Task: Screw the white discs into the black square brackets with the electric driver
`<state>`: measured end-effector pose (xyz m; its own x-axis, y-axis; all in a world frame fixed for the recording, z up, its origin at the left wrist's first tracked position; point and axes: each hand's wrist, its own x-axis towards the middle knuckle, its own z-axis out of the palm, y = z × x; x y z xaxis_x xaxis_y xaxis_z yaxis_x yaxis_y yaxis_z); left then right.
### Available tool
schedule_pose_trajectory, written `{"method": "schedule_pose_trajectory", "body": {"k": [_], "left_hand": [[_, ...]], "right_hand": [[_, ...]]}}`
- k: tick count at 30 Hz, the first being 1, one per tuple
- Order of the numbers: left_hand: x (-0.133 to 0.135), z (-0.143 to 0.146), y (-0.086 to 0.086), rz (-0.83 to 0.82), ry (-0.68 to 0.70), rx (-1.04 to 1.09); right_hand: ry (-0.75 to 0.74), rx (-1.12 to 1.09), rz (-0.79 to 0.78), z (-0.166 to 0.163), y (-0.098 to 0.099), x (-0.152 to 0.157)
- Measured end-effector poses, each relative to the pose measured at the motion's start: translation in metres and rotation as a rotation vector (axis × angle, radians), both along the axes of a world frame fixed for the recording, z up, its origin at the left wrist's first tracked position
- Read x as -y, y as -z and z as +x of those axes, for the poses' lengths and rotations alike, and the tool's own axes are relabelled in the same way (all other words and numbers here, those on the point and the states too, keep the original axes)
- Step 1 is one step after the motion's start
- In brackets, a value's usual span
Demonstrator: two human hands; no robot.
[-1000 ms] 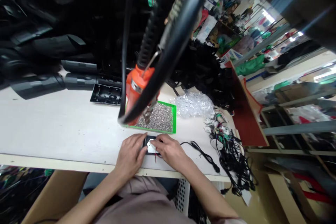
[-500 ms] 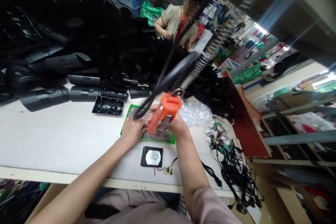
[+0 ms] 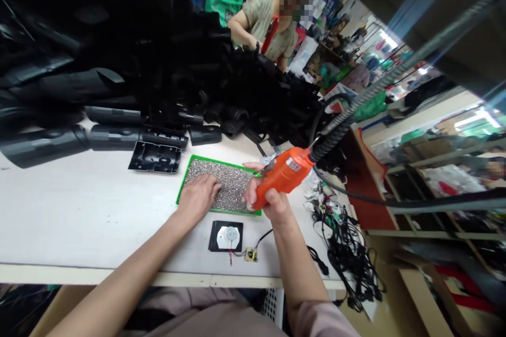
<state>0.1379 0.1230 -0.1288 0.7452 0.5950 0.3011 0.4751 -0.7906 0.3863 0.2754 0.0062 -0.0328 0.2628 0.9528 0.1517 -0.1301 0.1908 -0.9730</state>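
Note:
My right hand (image 3: 272,201) is wrapped round an orange electric screwdriver (image 3: 283,175), tilted and hanging from a spring and a black cable. A shallow green tray (image 3: 183,185) full of small metal screws (image 3: 237,179) lies below and left of it. Over the tray's left part rests my left hand (image 3: 198,195), fingers curled together at the screws; what they pinch, if anything, is hidden. Just in front of the tray sits a black plate with a silver motor (image 3: 229,235), wired to a small circuit board (image 3: 251,255).
An open black plastic housing half (image 3: 155,158) lies left of the tray. Behind it a large heap of black housings (image 3: 158,58) covers the far side. Tangled black cords (image 3: 350,258) lie at the table's right. Another person (image 3: 261,26) works across the heap.
The screwdriver has swung from over the tray's middle to the right, in my right hand. My left hand now shows apart from it on the screws. The view has shifted slightly.

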Motion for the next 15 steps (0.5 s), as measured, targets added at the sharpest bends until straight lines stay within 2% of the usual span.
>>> {"method": "schedule_pose_trajectory", "body": {"k": [2,5,8,11,15], "left_hand": [[0.000,-0.006,-0.002,-0.048,0.050,0.090],[0.013,-0.020,-0.006,-0.120,0.125,0.260],[0.035,-0.034,-0.010,-0.121,0.125,0.318],[0.053,-0.041,-0.012,-0.050,0.072,0.298],[0.059,-0.045,-0.013,-0.004,0.042,0.250]], "right_hand": [[0.158,-0.036,0.113,-0.007,0.001,-0.001],[0.305,-0.062,0.296,-0.024,-0.004,-0.002],[0.419,-0.028,0.354,-0.042,-0.007,-0.003],[0.419,-0.066,0.325,-0.055,-0.003,-0.006],[0.336,-0.134,0.307,-0.061,0.007,-0.009]]}}
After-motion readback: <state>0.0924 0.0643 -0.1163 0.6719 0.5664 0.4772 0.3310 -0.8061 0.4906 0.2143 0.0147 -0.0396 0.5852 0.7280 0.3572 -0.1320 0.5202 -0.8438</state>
